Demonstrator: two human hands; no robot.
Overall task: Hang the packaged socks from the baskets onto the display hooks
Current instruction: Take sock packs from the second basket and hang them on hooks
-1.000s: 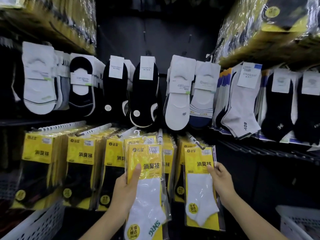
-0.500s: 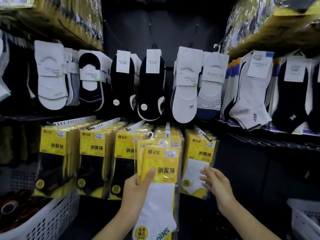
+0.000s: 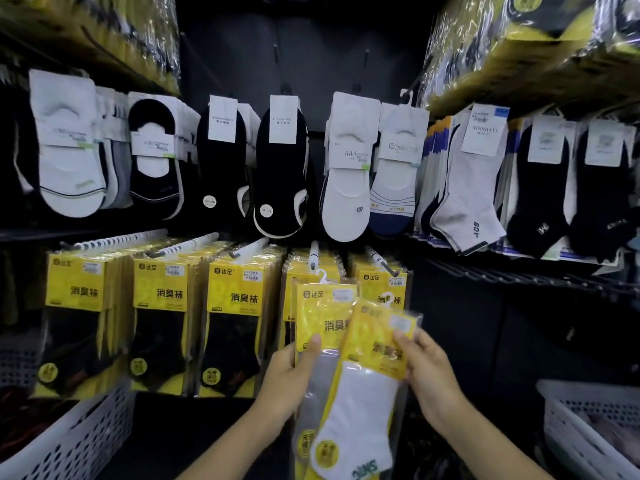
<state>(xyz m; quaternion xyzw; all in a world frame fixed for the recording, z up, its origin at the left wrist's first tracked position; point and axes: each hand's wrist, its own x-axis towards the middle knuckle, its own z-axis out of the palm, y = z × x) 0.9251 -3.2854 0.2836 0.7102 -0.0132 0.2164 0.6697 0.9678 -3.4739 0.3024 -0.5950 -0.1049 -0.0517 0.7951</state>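
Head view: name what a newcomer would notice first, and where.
Front and centre, the left hand grips a stack of yellow sock packs, while the right hand pinches one tilted pack with a white sock in front of it. Behind them, a row of matching yellow packs hangs on hooks, with black and white socks hanging above.

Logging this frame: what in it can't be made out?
All in the head view:
1. Count in the stack of packets that the left hand grips: the tilted packet, pinched by the right hand, covers it.
2. Tilted packet's print: blurred.
3. Right basket contents: dim, cut off by the right edge.
4. Left basket contents: dark, cut off by the left edge.
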